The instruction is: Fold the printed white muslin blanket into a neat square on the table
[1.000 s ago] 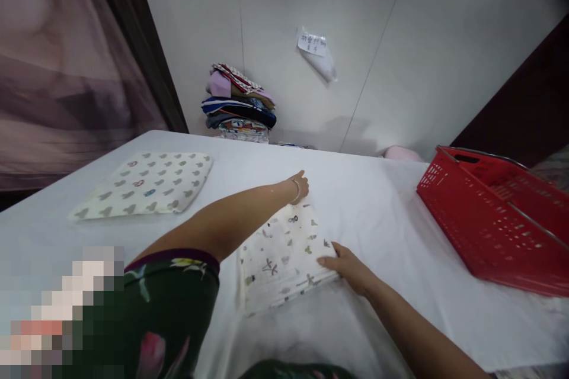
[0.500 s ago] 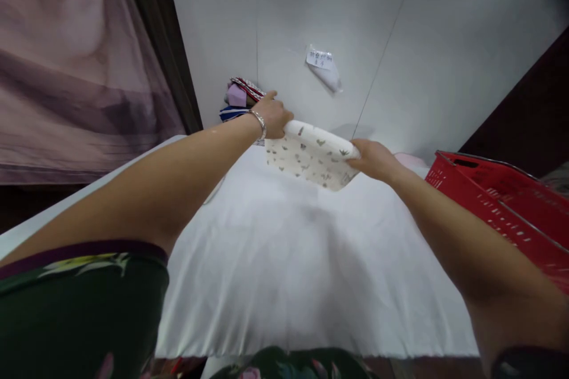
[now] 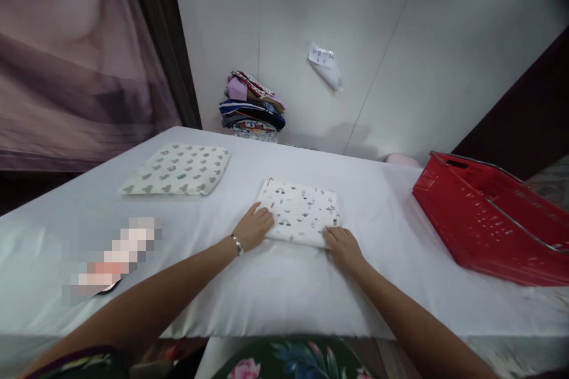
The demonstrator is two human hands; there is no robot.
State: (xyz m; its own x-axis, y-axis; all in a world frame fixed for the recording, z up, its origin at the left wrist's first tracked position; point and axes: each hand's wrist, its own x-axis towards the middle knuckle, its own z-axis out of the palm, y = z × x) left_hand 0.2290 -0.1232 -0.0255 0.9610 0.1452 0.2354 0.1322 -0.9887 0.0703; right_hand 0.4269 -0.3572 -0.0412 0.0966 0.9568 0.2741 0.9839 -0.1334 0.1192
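A folded white cloth with a small print of rainbows and plants lies flat on the white-covered table. My left hand, with a silver bracelet at the wrist, rests on the cloth's near left edge, fingers stretched out. At the near right corner, my right hand lies with its fingertips on the fabric; its thumb is hard to make out. Farther left on the table sits another folded cloth, cream with grey motifs.
A red plastic basket with metal handles stands on the right. Left of my left forearm lies a blurred-out flat object. Behind the table rises a pile of folded fabrics against the wall. A paper note hangs on that wall.
The printed cloth was held up in both hands over the table's far part; it now lies on the tabletop nearer to me. Both hands have come down and back with it.
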